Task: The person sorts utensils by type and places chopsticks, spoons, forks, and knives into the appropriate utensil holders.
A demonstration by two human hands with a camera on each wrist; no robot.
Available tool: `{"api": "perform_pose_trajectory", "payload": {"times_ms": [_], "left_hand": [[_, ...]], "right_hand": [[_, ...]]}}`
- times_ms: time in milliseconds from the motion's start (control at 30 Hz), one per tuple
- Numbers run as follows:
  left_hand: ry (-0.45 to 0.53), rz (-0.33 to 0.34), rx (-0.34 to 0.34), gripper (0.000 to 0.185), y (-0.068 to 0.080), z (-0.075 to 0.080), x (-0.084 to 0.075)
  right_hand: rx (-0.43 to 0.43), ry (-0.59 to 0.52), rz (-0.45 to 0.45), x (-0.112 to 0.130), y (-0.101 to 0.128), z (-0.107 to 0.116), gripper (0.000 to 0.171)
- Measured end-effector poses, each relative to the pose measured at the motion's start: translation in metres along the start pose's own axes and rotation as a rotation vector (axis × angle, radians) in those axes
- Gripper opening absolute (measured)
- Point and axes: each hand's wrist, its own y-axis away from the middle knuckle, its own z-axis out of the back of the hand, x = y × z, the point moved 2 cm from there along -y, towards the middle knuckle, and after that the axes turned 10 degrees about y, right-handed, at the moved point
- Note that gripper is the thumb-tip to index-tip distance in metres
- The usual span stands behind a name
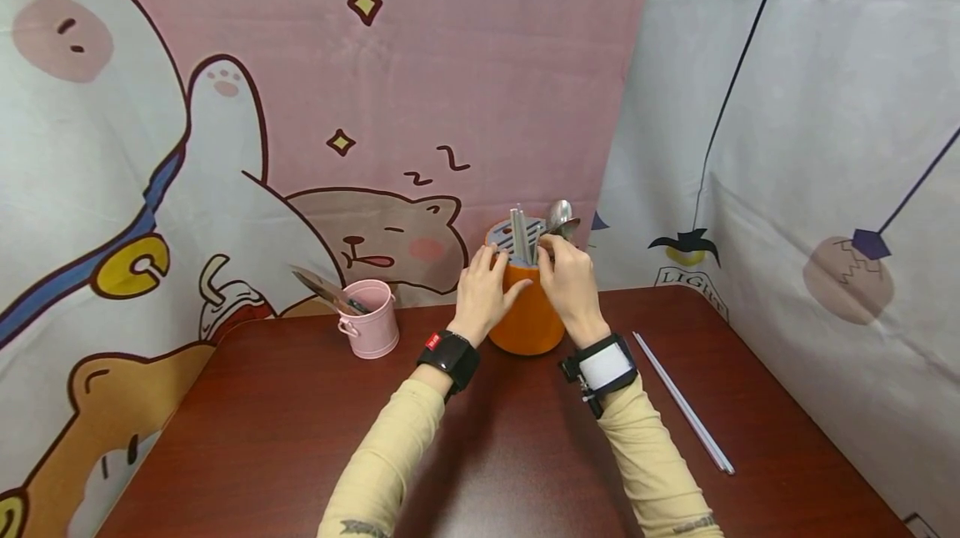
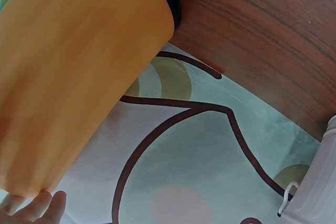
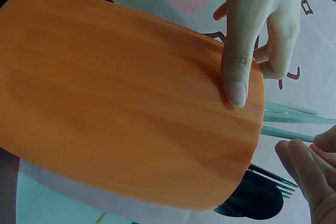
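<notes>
An orange utensil holder point(image 1: 527, 317) with a slotted top stands at the back of the table. My left hand point(image 1: 482, 292) grips its upper left rim, thumb on the front wall and fingers over the top edge. Just above the rim, my right hand point(image 1: 572, 284) pinches a thin chopstick point(image 3: 286, 134) that rises from the holder. Several more chopsticks point(image 1: 519, 233) stand upright in the slots. Metal spoons point(image 1: 559, 214) lean at the right of the top, behind my right hand. In the right wrist view, fork tines show beside a dark spoon point(image 3: 257, 198).
Left of the holder stands a pink bucket point(image 1: 375, 331) with knives or scissors point(image 1: 321, 288) leaning out of it. Thin white chopsticks point(image 1: 682, 400) lie on the table point(image 1: 300, 438) to the right. A printed cloth point(image 1: 487, 62) hangs close behind the table.
</notes>
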Motion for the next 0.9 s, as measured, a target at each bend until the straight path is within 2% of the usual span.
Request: {"api": "perform_pose_trajectory", "payload": {"times_ms": [333, 500, 700, 900], "left_hand": [[0.024, -0.003, -0.021, 0.063, 0.0, -0.001, 0.001], [0.036, -0.008, -0.016, 0.062, 0.001, -0.001, 0.001], [0.049, -0.012, -0.015, 0.064, 0.001, -0.002, 0.001], [0.05, -0.011, -0.023, 0.064, 0.001, -0.002, 0.001]], "right_hand": [[-0.027, -0.03, 0.015, -0.004, 0.022, 0.022, 0.013], [-0.02, 0.011, 0.018, -0.011, 0.035, 0.029, 0.013], [0.011, 0.084, 0.017, -0.033, 0.053, 0.035, 0.016], [0.083, 0.093, -0.029, -0.063, 0.069, 0.041, 0.017]]}}
